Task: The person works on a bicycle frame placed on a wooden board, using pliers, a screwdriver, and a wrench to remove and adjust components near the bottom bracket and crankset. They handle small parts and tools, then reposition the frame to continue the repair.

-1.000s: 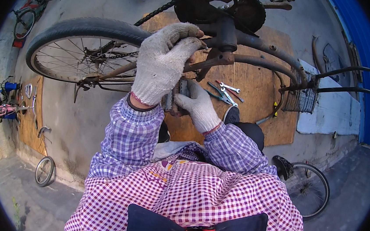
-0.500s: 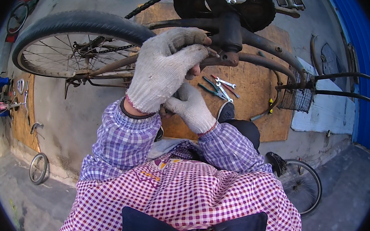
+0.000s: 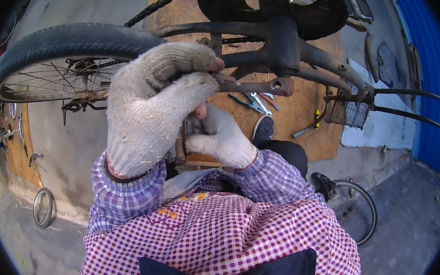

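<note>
Both my hands wear off-white knitted gloves. My left hand (image 3: 150, 102) is closed around the free end of a rusty crank arm (image 3: 258, 86), its bare fingertips showing. Just below it my right hand (image 3: 224, 138) is closed on a brown, worn pedal (image 3: 181, 147), mostly hidden by the gloves. Whether the pedal is joined to the crank arm cannot be seen behind my left hand. The crank arm's other end, with a round hole, lies beside the dark bottom bracket shell (image 3: 282, 46) of the bicycle frame.
A rear wheel (image 3: 77, 33) stands left of my hands, and a chainring (image 3: 322, 13) lies beyond. Pliers (image 3: 241, 102) and wrenches (image 3: 259, 103) rest on a wooden board (image 3: 304, 129). Loose wheels lie at the lower right (image 3: 355, 209) and lower left (image 3: 43, 207).
My left hand has shifted left and toward me, and the crank arm now shows more fully. The pedal in my right hand has come into clearer sight. The view has moved closer to the bicycle.
</note>
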### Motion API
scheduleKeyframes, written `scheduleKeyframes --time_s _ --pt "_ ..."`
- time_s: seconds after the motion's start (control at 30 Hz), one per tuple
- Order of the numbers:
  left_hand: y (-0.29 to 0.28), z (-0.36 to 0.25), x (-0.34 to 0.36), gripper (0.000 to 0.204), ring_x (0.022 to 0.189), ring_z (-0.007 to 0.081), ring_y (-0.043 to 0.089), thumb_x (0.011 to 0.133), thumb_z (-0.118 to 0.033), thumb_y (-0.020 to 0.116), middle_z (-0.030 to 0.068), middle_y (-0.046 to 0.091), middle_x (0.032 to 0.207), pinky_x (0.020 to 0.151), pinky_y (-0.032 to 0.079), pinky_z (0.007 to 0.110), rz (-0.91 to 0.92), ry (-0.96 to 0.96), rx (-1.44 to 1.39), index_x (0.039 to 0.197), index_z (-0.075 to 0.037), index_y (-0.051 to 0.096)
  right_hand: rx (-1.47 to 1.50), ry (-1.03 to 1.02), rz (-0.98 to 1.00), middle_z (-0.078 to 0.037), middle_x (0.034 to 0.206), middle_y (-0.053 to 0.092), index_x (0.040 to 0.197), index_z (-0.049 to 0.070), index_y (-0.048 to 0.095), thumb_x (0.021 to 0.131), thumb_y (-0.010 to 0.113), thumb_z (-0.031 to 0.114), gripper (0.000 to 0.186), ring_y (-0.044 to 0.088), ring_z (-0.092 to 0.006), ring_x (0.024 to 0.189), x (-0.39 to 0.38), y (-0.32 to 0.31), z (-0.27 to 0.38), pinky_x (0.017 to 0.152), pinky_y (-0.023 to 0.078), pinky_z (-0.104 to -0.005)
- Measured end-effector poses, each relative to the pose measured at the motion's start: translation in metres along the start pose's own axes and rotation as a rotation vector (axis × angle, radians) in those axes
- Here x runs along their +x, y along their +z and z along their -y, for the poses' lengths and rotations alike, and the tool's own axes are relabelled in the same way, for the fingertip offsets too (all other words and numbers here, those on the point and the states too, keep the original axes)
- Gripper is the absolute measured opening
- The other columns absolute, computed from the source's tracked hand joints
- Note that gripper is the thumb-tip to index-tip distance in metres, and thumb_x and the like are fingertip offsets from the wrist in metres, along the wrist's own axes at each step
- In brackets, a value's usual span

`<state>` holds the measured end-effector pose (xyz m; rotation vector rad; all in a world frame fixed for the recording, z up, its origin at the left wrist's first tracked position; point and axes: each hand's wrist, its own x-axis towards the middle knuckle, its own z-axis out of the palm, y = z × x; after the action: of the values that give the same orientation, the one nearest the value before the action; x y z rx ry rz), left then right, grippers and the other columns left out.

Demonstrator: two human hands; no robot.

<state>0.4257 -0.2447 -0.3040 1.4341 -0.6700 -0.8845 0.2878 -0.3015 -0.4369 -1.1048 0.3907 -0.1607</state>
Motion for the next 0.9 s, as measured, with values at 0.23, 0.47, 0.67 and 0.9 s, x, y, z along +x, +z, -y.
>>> scheduleKeyframes --time_s 0.23,0.47,0.67,0.9 --pt "0.039 0.011 -0.007 0.027 0.066 0.0146 0.066 0.089 0.008 0.061 0.0186 0.074 0.103 0.059 0.053 0.026 0.102 0.009 -0.023 0.113 0.009 0.07 -0.153 0.039 0.034 -0.009 0.112 0.068 0.135 -0.005 0.054 0.078 0.083 0.016 0.067 0.063 -0.0143 0.1 -0.019 -0.036 -0.009 0.088 0.053 -0.0302" --pt "0.059 0.017 -0.007 0.028 0.066 0.0157 0.066 0.087 0.01 0.061 0.0202 0.073 0.104 0.06 0.054 0.027 0.123 0.024 -0.033 0.114 0.009 0.07 -0.108 -0.021 0.005 -0.007 0.112 0.068 0.136 -0.005 0.054 0.078 0.084 0.016 0.069 0.064 -0.0142 0.099 -0.034 -0.051 -0.004 0.089 0.054 -0.031" --pt "0.064 0.02 -0.008 0.029 0.067 0.0172 0.066 0.086 0.013 0.061 0.0225 0.072 0.108 0.059 0.054 0.028 0.102 0.076 -0.041 0.114 0.009 0.069 -0.141 -0.102 -0.005 -0.008 0.111 0.069 0.139 -0.006 0.052 0.078 0.083 0.014 0.071 0.065 -0.0149 0.098 -0.035 -0.053 0.001 0.087 0.055 -0.0317" --pt "0.053 0.035 -0.003 0.028 0.065 0.0192 0.067 0.086 0.014 0.061 0.0264 0.071 0.108 0.055 0.055 0.028 0.175 0.31 -0.08 0.113 0.009 0.067 -0.23 -0.089 0.001 -0.012 0.111 0.069 0.143 -0.005 0.052 0.079 0.082 0.019 0.075 0.066 -0.0174 0.102 -0.033 -0.054 -0.011 0.09 0.055 -0.0333"
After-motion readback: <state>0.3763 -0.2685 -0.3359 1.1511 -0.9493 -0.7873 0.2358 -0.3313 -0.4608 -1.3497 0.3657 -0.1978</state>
